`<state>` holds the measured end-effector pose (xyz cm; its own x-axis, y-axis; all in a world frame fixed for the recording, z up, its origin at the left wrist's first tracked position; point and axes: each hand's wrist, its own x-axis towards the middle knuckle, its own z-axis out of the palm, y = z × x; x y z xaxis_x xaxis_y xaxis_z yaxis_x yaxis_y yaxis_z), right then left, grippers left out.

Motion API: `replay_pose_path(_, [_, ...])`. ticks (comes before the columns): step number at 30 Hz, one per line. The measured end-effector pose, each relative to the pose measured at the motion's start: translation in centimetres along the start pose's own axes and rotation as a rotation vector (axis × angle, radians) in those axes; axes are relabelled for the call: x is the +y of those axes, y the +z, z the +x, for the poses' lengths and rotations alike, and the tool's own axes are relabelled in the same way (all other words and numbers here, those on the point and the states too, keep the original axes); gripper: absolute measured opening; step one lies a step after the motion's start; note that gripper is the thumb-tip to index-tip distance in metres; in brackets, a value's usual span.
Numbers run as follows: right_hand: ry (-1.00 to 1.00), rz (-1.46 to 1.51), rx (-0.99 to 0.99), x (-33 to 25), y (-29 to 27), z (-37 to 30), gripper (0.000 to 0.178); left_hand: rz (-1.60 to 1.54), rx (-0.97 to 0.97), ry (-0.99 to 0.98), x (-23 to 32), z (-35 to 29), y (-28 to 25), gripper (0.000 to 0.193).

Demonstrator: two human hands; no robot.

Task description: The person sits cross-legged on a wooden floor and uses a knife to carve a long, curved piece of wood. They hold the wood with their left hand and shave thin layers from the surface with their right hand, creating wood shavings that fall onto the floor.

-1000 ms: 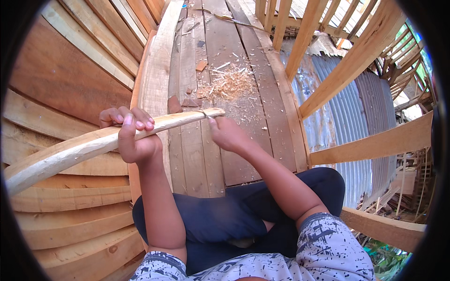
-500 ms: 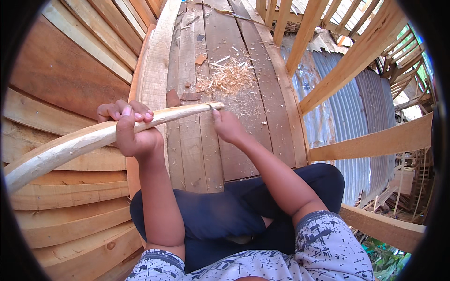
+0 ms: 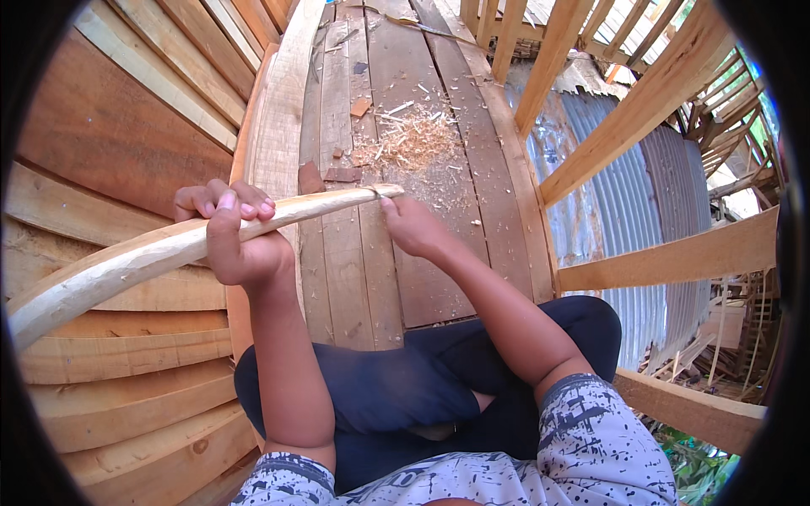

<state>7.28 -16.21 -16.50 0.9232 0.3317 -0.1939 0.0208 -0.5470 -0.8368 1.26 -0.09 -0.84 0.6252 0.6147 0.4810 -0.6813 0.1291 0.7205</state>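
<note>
Both hands are shown engaged at a pale, stripped wooden pole (image 3: 126,263), which is extended from the left edge of the view to a narrow tip above the middle of the plank floor (image 3: 434,282). By the left hand (image 3: 240,240) the pole is grasped partway along its visible length, the thumb being set on the near side and the fingers curled over the far side. The right hand (image 3: 412,226) is clenched just below the tip, its thumb directed toward the wood; a thin dark strip (image 3: 380,193) is held there and laid across the pole, although its exact form is too small to be made out. The pole is seen to be bowed, its underside marked by shallow facets.

Beyond the tip, a heap of pale shavings (image 3: 409,145) is spread on the floor, with small reddish-brown wood pieces (image 3: 310,178) scattered nearby. At left, the floor is bordered by a long pale board (image 3: 283,126) and stacked boards (image 3: 101,139); at right, corrugated metal sheeting (image 3: 616,160) is seen behind timber rails (image 3: 675,250). In the foreground, bent legs are covered by dark trousers (image 3: 388,388), and the upper arms by patterned sleeves (image 3: 599,430).
</note>
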Motion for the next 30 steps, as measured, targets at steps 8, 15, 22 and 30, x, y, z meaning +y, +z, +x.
replay_pose_path(8, [0.267,0.001,-0.005,6.2,-0.6,1.1,0.048,-0.086,-0.086,-0.011,-0.4,0.4,-0.2,0.018])
replay_pose_path(15, [0.021,0.025,-0.066,0.1,-0.8,-0.5,0.049,-0.187,-0.268,-0.023,-0.1,0.8,-0.9,0.022])
replay_pose_path(22, [-0.216,0.081,-0.012,-4.0,0.1,-2.3,0.049,-0.201,-0.316,-0.046,0.2,1.5,-2.6,0.021])
replay_pose_path(30, [-0.14,-0.048,0.073,-0.3,0.8,-1.2,0.05,-0.198,-0.39,-0.086,-0.1,2.0,-2.9,0.022])
